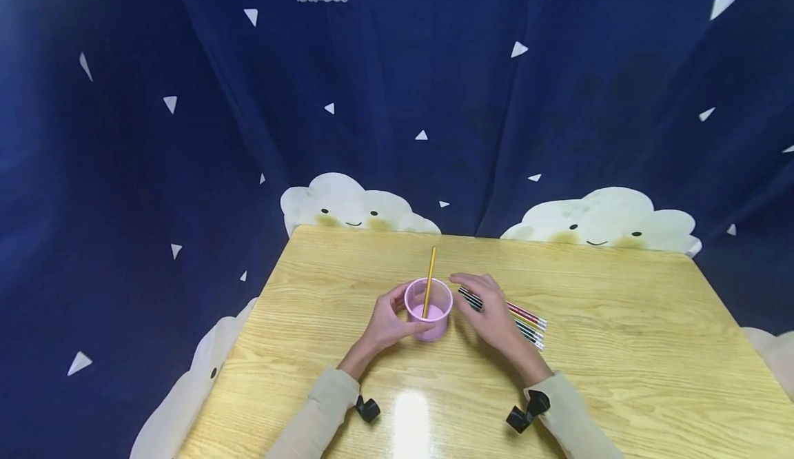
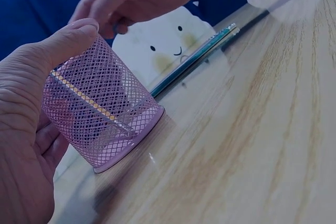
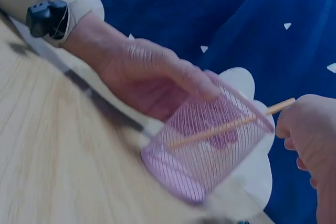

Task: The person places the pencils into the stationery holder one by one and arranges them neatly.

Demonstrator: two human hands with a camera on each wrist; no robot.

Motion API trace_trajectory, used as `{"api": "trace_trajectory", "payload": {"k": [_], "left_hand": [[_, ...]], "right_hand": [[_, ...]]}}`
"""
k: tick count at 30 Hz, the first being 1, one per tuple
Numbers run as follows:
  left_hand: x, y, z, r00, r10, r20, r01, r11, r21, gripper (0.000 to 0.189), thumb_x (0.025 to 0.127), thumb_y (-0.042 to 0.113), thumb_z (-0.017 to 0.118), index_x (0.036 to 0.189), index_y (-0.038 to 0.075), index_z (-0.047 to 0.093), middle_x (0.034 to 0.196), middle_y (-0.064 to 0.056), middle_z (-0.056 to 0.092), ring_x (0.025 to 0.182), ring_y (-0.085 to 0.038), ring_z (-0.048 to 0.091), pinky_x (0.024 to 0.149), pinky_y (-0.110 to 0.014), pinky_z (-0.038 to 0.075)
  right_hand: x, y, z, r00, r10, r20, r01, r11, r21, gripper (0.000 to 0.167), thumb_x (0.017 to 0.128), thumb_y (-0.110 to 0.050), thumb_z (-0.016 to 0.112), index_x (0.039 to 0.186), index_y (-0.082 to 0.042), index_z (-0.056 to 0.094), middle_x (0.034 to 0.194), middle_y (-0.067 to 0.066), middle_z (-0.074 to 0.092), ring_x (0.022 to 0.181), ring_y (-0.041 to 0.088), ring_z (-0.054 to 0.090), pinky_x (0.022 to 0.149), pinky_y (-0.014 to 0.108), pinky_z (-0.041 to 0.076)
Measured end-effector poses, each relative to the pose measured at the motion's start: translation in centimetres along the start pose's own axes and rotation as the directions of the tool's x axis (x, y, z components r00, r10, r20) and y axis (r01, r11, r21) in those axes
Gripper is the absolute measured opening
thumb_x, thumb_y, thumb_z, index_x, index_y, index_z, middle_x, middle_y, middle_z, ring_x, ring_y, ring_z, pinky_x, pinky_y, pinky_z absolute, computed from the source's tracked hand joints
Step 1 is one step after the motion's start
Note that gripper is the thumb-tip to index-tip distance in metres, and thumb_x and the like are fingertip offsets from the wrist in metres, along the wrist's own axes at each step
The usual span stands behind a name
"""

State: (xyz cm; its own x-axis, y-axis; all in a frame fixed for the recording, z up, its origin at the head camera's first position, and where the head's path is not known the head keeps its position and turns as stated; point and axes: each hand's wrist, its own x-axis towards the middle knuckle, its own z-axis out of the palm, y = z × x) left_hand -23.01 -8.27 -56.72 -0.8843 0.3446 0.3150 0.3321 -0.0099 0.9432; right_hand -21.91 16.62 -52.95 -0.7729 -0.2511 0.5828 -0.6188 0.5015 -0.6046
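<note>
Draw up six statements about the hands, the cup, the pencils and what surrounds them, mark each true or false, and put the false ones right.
1. The left hand holds the pink mesh cup. True.
2. Three pencils stand in the cup. False: a single yellow pencil leans in it.
3. More pencils lie on the wooden table. True.
4. The cup is upside down. False: its mouth faces up.
5. The backdrop is dark blue with white triangles and clouds. True.
6. The right hand is out of sight. False: the right hand is beside the cup.
</note>
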Motion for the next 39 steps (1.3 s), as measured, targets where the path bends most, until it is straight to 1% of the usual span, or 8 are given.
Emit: {"api": "trace_trajectory", "payload": {"k": [5, 9, 12, 18, 22, 30, 35, 39], "left_hand": [[0.0, 0.1, 0.0, 1.000, 0.006, -0.014, -0.006, 1.000, 0.005, 0.083, 0.069, 0.006, 0.095, 0.144, 0.002, 0.059, 0.137, -0.014, 0.068, 0.127, -0.048, 0.060, 0.112, -0.056, 0.049], [0.1, 0.0, 0.0, 0.999, 0.012, -0.036, -0.011, 1.000, 0.024, 0.083, 0.067, 0.007, 0.095, 0.142, 0.002, 0.060, 0.135, -0.014, 0.069, 0.125, -0.044, 0.062, 0.111, -0.054, 0.050], [0.3, 0.0, 0.0, 0.999, 0.012, -0.048, -0.010, 0.999, 0.036, 0.082, 0.067, 0.009, 0.096, 0.142, 0.002, 0.061, 0.135, -0.015, 0.069, 0.125, -0.041, 0.063, 0.111, -0.052, 0.051], [0.3, 0.2, -0.1, 0.998, -0.018, -0.055, 0.020, 0.999, 0.038, 0.084, 0.067, 0.006, 0.096, 0.143, 0.005, 0.061, 0.136, -0.016, 0.068, 0.127, -0.040, 0.062, 0.112, -0.054, 0.049], [0.0, 0.2, -0.1, 0.998, -0.034, -0.056, 0.037, 0.998, 0.048, 0.084, 0.066, 0.005, 0.096, 0.142, 0.005, 0.061, 0.136, -0.013, 0.069, 0.127, -0.038, 0.063, 0.113, -0.053, 0.048], [-0.1, -0.1, 0.1, 0.999, -0.010, -0.051, 0.012, 0.999, 0.039, 0.082, 0.067, 0.008, 0.096, 0.141, 0.005, 0.061, 0.133, -0.013, 0.070, 0.124, -0.041, 0.064, 0.109, -0.053, 0.052], [0.0, -0.2, 0.1, 0.999, -0.005, -0.047, 0.007, 0.999, 0.037, 0.083, 0.066, 0.007, 0.096, 0.142, 0.004, 0.061, 0.133, -0.013, 0.070, 0.125, -0.042, 0.063, 0.110, -0.054, 0.050], [0.0, -0.2, 0.1, 0.999, -0.005, -0.050, 0.007, 0.999, 0.035, 0.084, 0.066, 0.007, 0.096, 0.142, 0.004, 0.061, 0.134, -0.013, 0.070, 0.126, -0.042, 0.063, 0.111, -0.055, 0.049]], "right_hand": [[-1.6, 1.3, -0.9, 0.999, 0.006, 0.037, -0.003, 0.996, -0.089, 0.030, 0.092, -0.001, 0.076, 0.122, -0.004, 0.074, 0.128, 0.012, 0.073, 0.114, 0.027, 0.064, 0.099, 0.037, 0.049], [-2.6, 2.1, -1.5, 0.997, 0.010, 0.080, 0.005, 0.982, -0.189, 0.027, 0.089, 0.000, 0.078, 0.116, -0.004, 0.076, 0.121, 0.013, 0.075, 0.111, 0.029, 0.067, 0.096, 0.046, 0.054], [-3.0, 2.5, -1.8, 0.995, 0.012, 0.096, 0.016, 0.959, -0.284, 0.022, 0.087, -0.002, 0.080, 0.109, -0.005, 0.078, 0.114, 0.010, 0.075, 0.103, 0.029, 0.067, 0.089, 0.048, 0.056], [-3.3, 3.4, -1.5, 0.991, -0.013, 0.135, 0.071, 0.900, -0.431, 0.015, 0.086, -0.005, 0.079, 0.102, -0.006, 0.079, 0.110, 0.011, 0.074, 0.095, 0.030, 0.062, 0.081, 0.046, 0.053], [-3.9, 3.5, -1.2, 0.983, -0.027, 0.181, 0.108, 0.882, -0.458, 0.014, 0.088, -0.007, 0.077, 0.102, -0.005, 0.079, 0.109, 0.011, 0.073, 0.097, 0.031, 0.062, 0.082, 0.047, 0.053], [-4.5, 3.5, -0.8, 0.978, 0.003, 0.207, 0.100, 0.868, -0.487, 0.013, 0.090, -0.008, 0.076, 0.103, -0.005, 0.079, 0.109, 0.009, 0.073, 0.098, 0.029, 0.060, 0.086, 0.046, 0.052], [-4.6, 3.5, -0.7, 0.979, 0.016, 0.206, 0.084, 0.880, -0.468, 0.012, 0.089, -0.007, 0.078, 0.101, -0.004, 0.079, 0.109, 0.011, 0.071, 0.099, 0.031, 0.060, 0.086, 0.048, 0.052], [-4.6, 3.4, -0.5, 0.980, -0.010, 0.201, 0.101, 0.887, -0.450, 0.011, 0.089, -0.006, 0.077, 0.100, -0.002, 0.079, 0.107, 0.013, 0.070, 0.100, 0.032, 0.061, 0.086, 0.049, 0.054]]}}
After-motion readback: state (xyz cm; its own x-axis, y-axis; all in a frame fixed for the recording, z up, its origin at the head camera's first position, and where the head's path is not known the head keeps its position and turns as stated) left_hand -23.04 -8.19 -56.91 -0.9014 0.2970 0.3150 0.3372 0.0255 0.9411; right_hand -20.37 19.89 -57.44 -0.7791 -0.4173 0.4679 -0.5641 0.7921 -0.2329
